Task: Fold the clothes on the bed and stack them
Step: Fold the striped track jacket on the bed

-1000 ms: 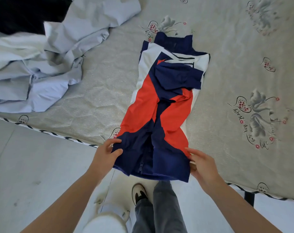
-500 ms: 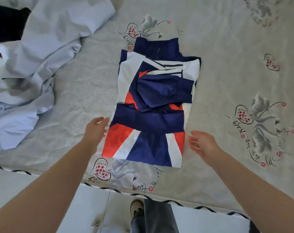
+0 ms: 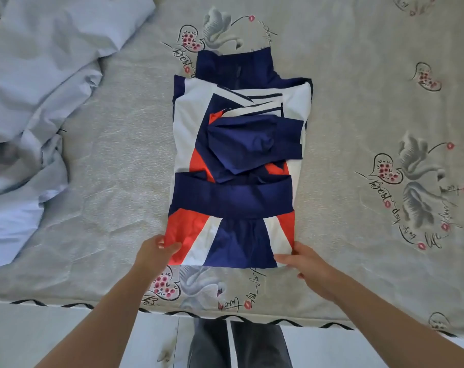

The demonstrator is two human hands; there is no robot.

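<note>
Your bed (image 3: 358, 107) with the swan-print sheet, pale blue clothes (image 3: 39, 88) heaped far left, half-folded navy, red and white jacket (image 3: 236, 197) lying mid-bed, your left hand (image 3: 156, 252) pinching its near-left corner, right hand (image 3: 305, 264) gripping the near-right one

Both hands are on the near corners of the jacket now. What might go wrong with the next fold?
1. The loose navy sleeve lies bunched on the red, white and navy jacket; lifting the near edge may spill it sideways.
2. The left hand pinches only the corner, and the right hand looks similar, so the middle may sag and crease.
3. The rumpled pale blue sheet lies close on the left and may crowd a stack.
</note>
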